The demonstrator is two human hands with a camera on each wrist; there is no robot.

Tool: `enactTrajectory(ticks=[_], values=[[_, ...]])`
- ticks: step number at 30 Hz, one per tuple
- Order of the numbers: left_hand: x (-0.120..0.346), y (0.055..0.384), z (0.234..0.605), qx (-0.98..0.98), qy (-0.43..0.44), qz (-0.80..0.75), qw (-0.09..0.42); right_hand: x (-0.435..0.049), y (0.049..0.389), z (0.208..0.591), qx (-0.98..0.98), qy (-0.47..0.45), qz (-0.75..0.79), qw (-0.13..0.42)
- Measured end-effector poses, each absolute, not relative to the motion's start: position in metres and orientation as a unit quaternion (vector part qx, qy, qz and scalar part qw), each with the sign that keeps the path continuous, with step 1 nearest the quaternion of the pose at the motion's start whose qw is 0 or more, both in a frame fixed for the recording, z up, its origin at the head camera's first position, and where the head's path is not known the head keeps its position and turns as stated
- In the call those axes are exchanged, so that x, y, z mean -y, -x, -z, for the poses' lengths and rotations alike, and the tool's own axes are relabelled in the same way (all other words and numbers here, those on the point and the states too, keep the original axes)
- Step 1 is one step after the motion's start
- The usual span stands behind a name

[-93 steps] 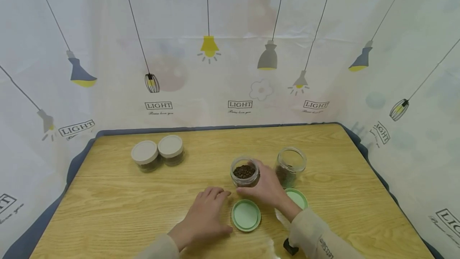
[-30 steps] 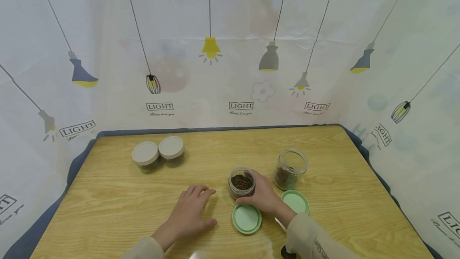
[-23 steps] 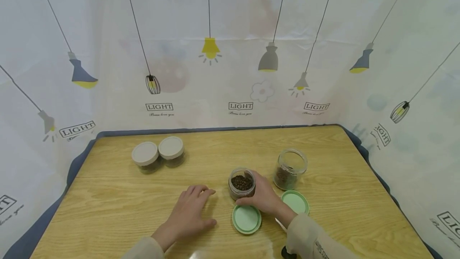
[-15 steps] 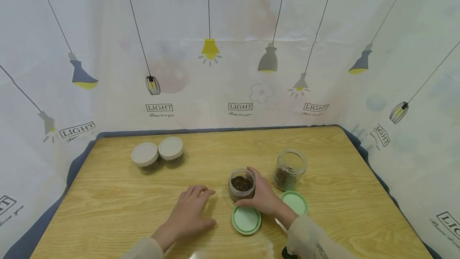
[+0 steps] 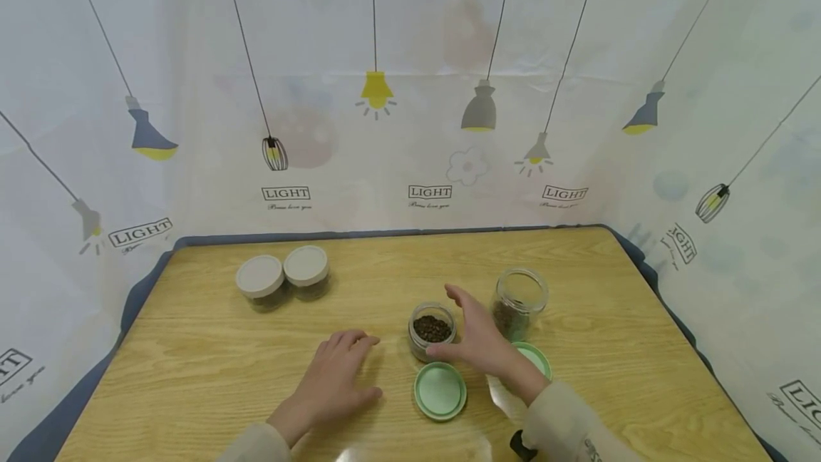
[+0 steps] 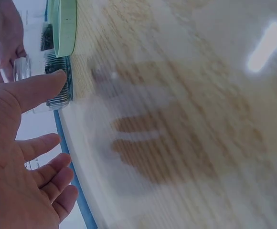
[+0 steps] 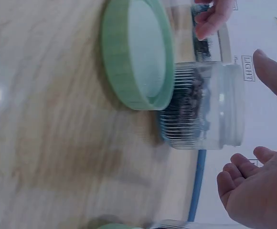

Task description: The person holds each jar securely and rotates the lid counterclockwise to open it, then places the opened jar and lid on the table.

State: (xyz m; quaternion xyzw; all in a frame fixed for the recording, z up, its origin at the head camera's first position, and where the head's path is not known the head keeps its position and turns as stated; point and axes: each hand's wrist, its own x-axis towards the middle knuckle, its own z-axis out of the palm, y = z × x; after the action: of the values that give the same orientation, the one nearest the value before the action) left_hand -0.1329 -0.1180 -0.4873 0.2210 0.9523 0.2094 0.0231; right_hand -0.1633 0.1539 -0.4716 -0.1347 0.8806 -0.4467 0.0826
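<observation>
A small glass jar of dark brown beans [image 5: 420, 349], lidless, stands upright on the table. Beside it my right hand [image 5: 481, 339] is spread, thumb near the jar's front and fingers off to its right; the right wrist view shows a gap between that hand and the glass jar [image 7: 212, 107]. My left hand [image 5: 335, 380] hovers to the jar's left with relaxed fingers, holding nothing. In front of the jar lies a round green lid [image 5: 440, 392]. A taller open glass jar [image 5: 529, 305] with dark contents stands behind my right hand, which partly hides a second green lid [image 5: 537, 358].
Two short jars with white lids [image 5: 259, 278] stand side by side at the back left of the wooden table [image 5: 212, 362]. A white cloth wall [image 5: 398, 148] printed with lamps encloses the table's back and sides.
The right hand drew the small jar toward the near side, close to the green lid, then let go and opened away to the right. The left hand shifted back left.
</observation>
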Motion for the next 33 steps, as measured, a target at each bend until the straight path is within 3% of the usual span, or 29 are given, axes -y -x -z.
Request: enactTrajectory(ticks=[16,26,33], values=[[0.148,0.149,0.478,-0.967,-0.149,-0.206,-0.010,-0.132,0.164,0.444,-0.880,0.198,0.425,0.072],[0.181,0.182,0.447,-0.969,-0.146,-0.188,-0.061,-0.121,0.158,0.444,-0.878,0.216,0.418,0.082],[0.198,0.211,0.424,-0.974,-0.137,-0.167,-0.063,-0.119,0.156,0.442,-0.875,0.219,0.424,0.087]])
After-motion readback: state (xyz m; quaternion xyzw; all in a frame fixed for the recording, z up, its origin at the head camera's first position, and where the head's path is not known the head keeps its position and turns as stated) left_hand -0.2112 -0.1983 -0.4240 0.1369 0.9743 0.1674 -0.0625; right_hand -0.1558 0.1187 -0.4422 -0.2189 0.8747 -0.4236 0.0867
